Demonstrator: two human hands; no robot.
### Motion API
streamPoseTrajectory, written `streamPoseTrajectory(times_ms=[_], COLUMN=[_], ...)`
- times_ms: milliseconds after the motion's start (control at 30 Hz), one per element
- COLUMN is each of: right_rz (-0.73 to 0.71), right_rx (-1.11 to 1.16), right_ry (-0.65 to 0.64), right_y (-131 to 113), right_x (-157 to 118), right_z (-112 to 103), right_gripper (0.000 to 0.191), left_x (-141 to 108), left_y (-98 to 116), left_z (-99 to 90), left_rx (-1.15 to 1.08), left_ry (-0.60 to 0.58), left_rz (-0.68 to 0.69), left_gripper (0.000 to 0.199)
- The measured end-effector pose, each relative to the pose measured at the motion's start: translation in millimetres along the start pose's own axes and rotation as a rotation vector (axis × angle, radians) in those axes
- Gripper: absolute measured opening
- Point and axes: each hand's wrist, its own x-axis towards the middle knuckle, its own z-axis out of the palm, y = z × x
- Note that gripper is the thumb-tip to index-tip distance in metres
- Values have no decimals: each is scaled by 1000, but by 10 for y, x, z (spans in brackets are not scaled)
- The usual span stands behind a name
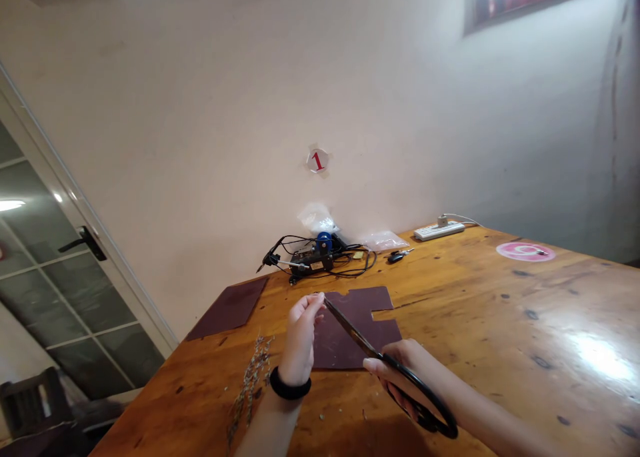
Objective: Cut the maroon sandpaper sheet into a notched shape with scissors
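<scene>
My right hand (400, 370) grips black-handled scissors (356, 334), whose long blades point up and left across a dark maroon sheet (350, 340) with stepped, cut-looking edges. The blade tip reaches close to my left hand (300, 337), which wears a black wristband (290, 384). Its curled fingers pinch the sheet's upper left edge. A second maroon sheet (227, 308) lies farther left on the wooden table (475, 297), apart from both hands. Dried plant sprigs (251, 384) lie just left of my left wrist.
Black cables tangle around a small device with a blue part (315, 257) against the wall. Nearby are plastic bags (384, 241), a key (399, 256), a power strip (439, 230) and a pink round sticker (525, 251). A glass door (60, 264) stands left of the table.
</scene>
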Motion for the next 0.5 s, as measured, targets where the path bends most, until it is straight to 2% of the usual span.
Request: streamPoseTrajectory(times_ms=[167, 333, 500], right_rz=[70, -6, -59], right_rx=[-52, -74, -22], right_ry=[43, 60, 125], right_y=[-38, 21, 97], right_x=[-22, -9, 31], right_z=[-8, 3, 23], right_gripper=[47, 50, 47], left_x=[-25, -1, 9], left_y=[28, 46, 75], left_z=[18, 1, -17], left_rx=[86, 125, 98], left_ry=[-4, 33, -36], left_rz=[93, 187, 160], left_gripper=[20, 22, 26])
